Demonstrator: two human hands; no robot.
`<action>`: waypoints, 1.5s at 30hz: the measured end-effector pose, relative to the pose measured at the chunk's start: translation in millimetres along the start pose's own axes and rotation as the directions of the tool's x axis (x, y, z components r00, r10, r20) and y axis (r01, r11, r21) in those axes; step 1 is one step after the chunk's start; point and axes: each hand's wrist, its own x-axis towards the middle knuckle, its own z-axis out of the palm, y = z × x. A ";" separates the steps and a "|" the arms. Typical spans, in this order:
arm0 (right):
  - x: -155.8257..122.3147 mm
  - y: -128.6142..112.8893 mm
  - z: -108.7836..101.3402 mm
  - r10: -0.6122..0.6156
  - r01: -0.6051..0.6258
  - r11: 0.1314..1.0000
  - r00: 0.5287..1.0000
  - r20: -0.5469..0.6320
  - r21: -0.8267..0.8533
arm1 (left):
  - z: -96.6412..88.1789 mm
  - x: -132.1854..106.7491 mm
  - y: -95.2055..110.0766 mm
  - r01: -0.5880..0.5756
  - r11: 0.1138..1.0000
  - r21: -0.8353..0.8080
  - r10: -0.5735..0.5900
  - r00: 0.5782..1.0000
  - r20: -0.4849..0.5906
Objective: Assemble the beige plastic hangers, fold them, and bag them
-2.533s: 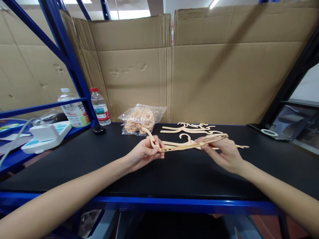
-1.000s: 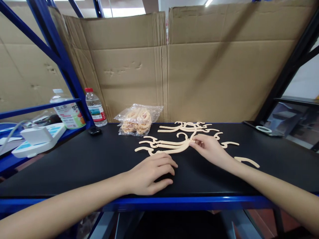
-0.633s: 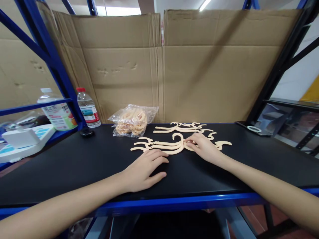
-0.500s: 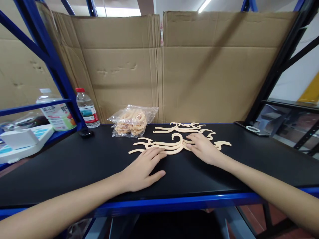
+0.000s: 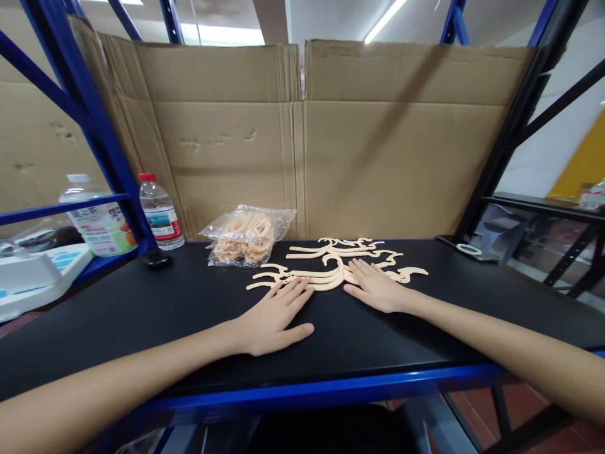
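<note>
Several cream-coloured plastic hangers (image 5: 326, 285) lie close together on the black tabletop (image 5: 212, 315), one hook curling up in the middle. My left hand (image 5: 271, 318) lies flat with its fingers spread, the fingertips touching the near left arms of these hangers. On the other side of the hook, my right hand (image 5: 375, 287) rests palm down over their right arms, fingers extended. It hides part of those arms. Just behind lies a second group of similar hangers (image 5: 312, 253), which neither hand touches.
A clear plastic bag (image 5: 248, 236) of beige ring-like pieces sits behind on the left. Farther left stand a red-capped water bottle (image 5: 161, 214), a small black object (image 5: 157, 259) and a larger bottle (image 5: 101, 221). Cardboard (image 5: 227, 139) walls the back. A white ring (image 5: 469, 250) lies at right.
My right hand has flattened on the hangers, its fingers straighter and more spread. My left hand stays nearly in place, its fingers slightly wider apart. The camera view has shifted slightly.
</note>
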 end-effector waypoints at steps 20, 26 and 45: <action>129.9 85.7 -29.1 0.514 -0.520 0.850 0.853 -0.088 -0.077 | 4.4 23.6 21.6 -0.372 0.916 -0.149 0.328 0.910 -0.255; 125.6 88.7 -41.8 0.546 -0.556 0.830 0.827 -0.134 -0.048 | 4.7 23.0 21.9 -0.399 0.902 -0.164 0.342 0.893 -0.292; 10.7 -44.3 -48.3 -0.182 0.270 0.932 0.926 -0.332 0.241 | 6.7 30.6 16.0 -0.091 0.607 -0.789 -0.310 0.887 -0.341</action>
